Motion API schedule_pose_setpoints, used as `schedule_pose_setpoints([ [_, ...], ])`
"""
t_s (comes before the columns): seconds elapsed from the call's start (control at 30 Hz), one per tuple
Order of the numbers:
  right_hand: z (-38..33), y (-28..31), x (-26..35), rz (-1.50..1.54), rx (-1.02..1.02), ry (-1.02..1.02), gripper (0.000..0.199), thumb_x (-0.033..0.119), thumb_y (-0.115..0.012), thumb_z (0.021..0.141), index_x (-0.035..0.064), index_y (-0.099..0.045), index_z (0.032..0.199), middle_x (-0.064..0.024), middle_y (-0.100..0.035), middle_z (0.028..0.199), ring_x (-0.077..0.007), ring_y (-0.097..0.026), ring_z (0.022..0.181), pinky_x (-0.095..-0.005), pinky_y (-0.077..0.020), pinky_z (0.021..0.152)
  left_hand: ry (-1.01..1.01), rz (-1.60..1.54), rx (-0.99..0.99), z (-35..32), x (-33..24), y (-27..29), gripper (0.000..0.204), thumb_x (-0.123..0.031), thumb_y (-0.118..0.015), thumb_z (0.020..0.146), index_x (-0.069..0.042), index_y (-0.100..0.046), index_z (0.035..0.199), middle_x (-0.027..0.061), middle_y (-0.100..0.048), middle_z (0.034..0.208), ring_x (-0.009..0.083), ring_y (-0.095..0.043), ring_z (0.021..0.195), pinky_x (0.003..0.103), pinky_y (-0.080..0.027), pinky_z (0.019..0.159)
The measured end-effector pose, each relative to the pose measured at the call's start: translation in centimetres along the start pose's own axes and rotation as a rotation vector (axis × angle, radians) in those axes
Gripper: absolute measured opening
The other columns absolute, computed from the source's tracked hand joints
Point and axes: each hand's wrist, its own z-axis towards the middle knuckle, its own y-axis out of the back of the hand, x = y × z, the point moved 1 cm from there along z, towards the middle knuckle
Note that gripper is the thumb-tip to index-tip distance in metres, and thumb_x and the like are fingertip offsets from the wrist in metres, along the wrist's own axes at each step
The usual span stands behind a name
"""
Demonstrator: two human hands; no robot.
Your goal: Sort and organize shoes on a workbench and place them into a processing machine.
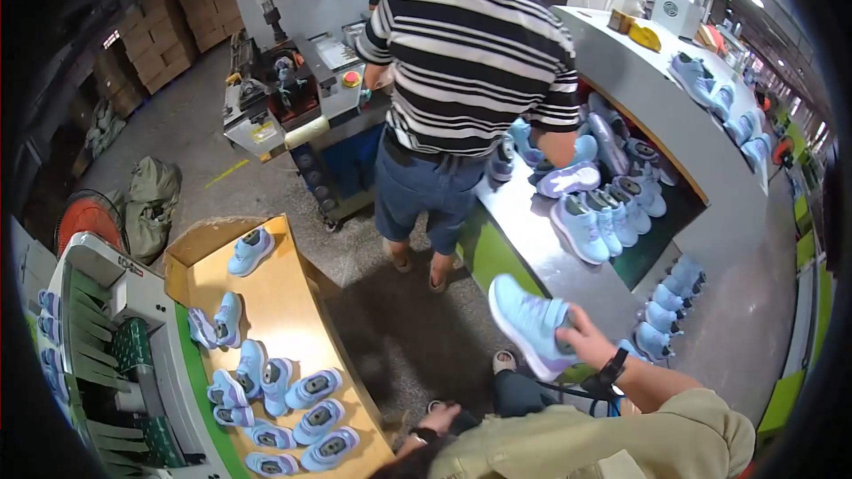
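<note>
A light blue sneaker [530,324] with a pale sole is gripped at its collar by my right hand [581,339]. That hand wears a dark watch and is raised in front of me at the right, near the corner of a white worktable [568,268]. My left hand [440,419] rests low by my knee with nothing in it, its fingers loosely apart. On the worktable stands a row of similar blue sneakers [581,226], with more of them piled behind. Part of the held sneaker's opening is covered by my fingers.
A co-worker in a striped shirt [479,53] stands ahead, back to me, beside a machine [342,80]. A wooden-topped table [266,297] at the left carries several sneakers [318,386]. More shoes [661,310] line the right side. A red fan [89,217] stands far left.
</note>
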Motion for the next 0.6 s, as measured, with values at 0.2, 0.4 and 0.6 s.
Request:
schedule_pose_setpoints([
  [0.2,-2.5,12.9,7.8,0.094,-0.331,0.268,0.058,0.012,-0.060,0.092,0.0028,-0.036,0.144,-0.0066,-0.053,0.129,-0.0148,-0.053,0.112,-0.0281,-0.0421,0.097,-0.060,-0.005,-0.067,2.3,-13.1,5.6,0.053,-0.036,-0.060,0.093,-0.004,-0.052,0.135,0.0093,-0.066,0.113,0.0173,-0.064,0.087,0.030,-0.053,0.072],
  [0.4,-4.8,26.2,14.1,0.081,-0.821,0.429,0.054,0.011,-0.059,0.092,-0.0021,-0.039,0.141,-0.0066,-0.055,0.126,-0.0136,-0.053,0.113,-0.0262,-0.0399,0.100,0.060,-0.121,-0.122,6.1,-20.1,9.7,0.043,-0.029,-0.055,0.098,-0.009,-0.048,0.136,0.0058,-0.062,0.113,0.0175,-0.064,0.085,0.032,-0.053,0.069],
  [0.6,-7.9,46.1,15.9,0.001,-1.356,0.552,0.049,0.020,-0.061,0.092,-0.0046,-0.046,0.132,-0.0117,-0.058,0.122,-0.0174,-0.055,0.110,-0.0293,-0.0432,0.096,0.027,-0.130,-0.173,10.3,-23.7,7.4,0.038,-0.025,-0.058,0.096,-0.005,-0.054,0.127,0.0059,-0.065,0.103,0.0172,-0.064,0.080,0.031,-0.053,0.070],
])
